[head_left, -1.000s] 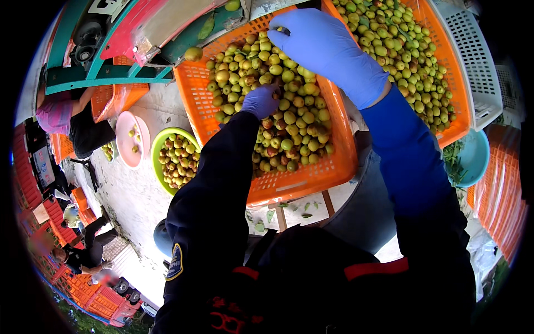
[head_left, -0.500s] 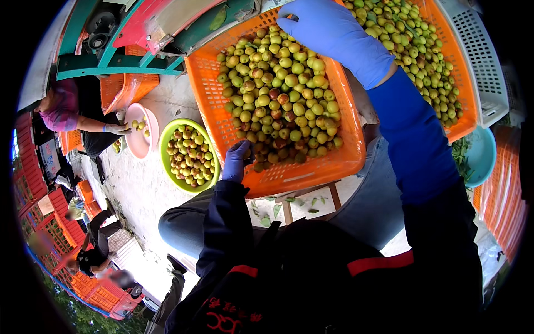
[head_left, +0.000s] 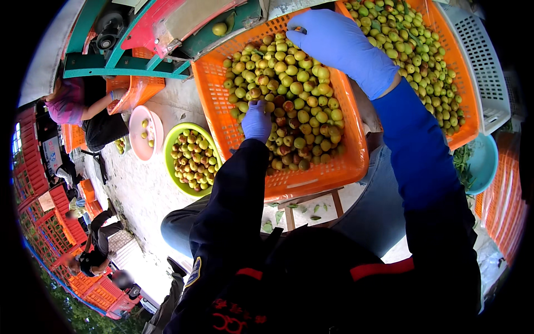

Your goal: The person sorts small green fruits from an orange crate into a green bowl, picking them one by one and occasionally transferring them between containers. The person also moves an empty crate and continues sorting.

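My left hand (head_left: 256,122), in a purple glove, reaches into the orange crate (head_left: 208,94) of round yellow-green and reddish fruit (head_left: 300,100); its fingers curl among the fruit, and what they hold is hidden. My right hand (head_left: 350,53), gloved alike, is raised over the crate's far right corner with fingers bent together; I cannot see what, if anything, is in them. A single fruit (head_left: 219,28) shows against the green ledge (head_left: 242,30) beyond the crate.
A second fruit crate (head_left: 467,106), white crate (head_left: 492,72) and blue basin (head_left: 483,167) lie right. Left are a green basin (head_left: 172,136) of fruit, pink basin (head_left: 139,156) and teal metal frame (head_left: 111,71). A co-worker (head_left: 78,111) works at left; other people (head_left: 97,250) are farther back.
My left hand has moved up from the crate's near left edge into the fruit. The single fruit over the green ledge was not there half a second ago. The co-worker's arm has risen.
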Motion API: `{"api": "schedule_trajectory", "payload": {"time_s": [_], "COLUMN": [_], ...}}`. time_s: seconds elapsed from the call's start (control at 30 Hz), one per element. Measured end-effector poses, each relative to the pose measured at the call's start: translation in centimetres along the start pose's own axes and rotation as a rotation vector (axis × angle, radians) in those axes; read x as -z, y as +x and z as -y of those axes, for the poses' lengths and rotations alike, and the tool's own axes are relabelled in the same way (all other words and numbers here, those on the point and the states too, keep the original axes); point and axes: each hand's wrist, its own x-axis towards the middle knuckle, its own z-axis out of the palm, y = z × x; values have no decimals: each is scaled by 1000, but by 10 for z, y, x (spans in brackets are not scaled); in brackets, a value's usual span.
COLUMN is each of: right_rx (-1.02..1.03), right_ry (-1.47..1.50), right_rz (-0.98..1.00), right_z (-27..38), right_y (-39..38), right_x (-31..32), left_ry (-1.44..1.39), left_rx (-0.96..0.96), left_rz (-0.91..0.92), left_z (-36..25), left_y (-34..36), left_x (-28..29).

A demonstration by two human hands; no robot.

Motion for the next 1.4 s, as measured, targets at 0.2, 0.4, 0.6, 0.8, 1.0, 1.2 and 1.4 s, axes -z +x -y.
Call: {"api": "schedule_trajectory", "payload": {"time_s": [0.2, 0.4, 0.6, 0.8, 1.0, 1.2, 1.4], "right_rx": [-17, -65, -52, 2, 19, -8, -27], "right_ry": [21, 0, 25, 18, 32, 15, 43], "right_rz": [-9, 17, 2, -29, -75, -23, 38], "right_z": [-2, -1, 3, 7, 10, 10, 2], "right_y": [0, 1, -2, 0, -3, -3, 1], "right_x": [0, 10, 9, 3, -2, -2, -1], "left_ry": [139, -1333, -2216, -1261, 205, 155, -878], "left_rx": [-34, 318, 549, 378, 168, 101, 390], "left_rz": [179, 515, 403, 256, 83, 142, 564], "left_z": [-2, 16, 32, 75, 82, 88, 66], "left_y": [23, -15, 3, 113, 192, 190, 114], "left_x": [-9, 15, 43, 47, 0, -9, 77]}}
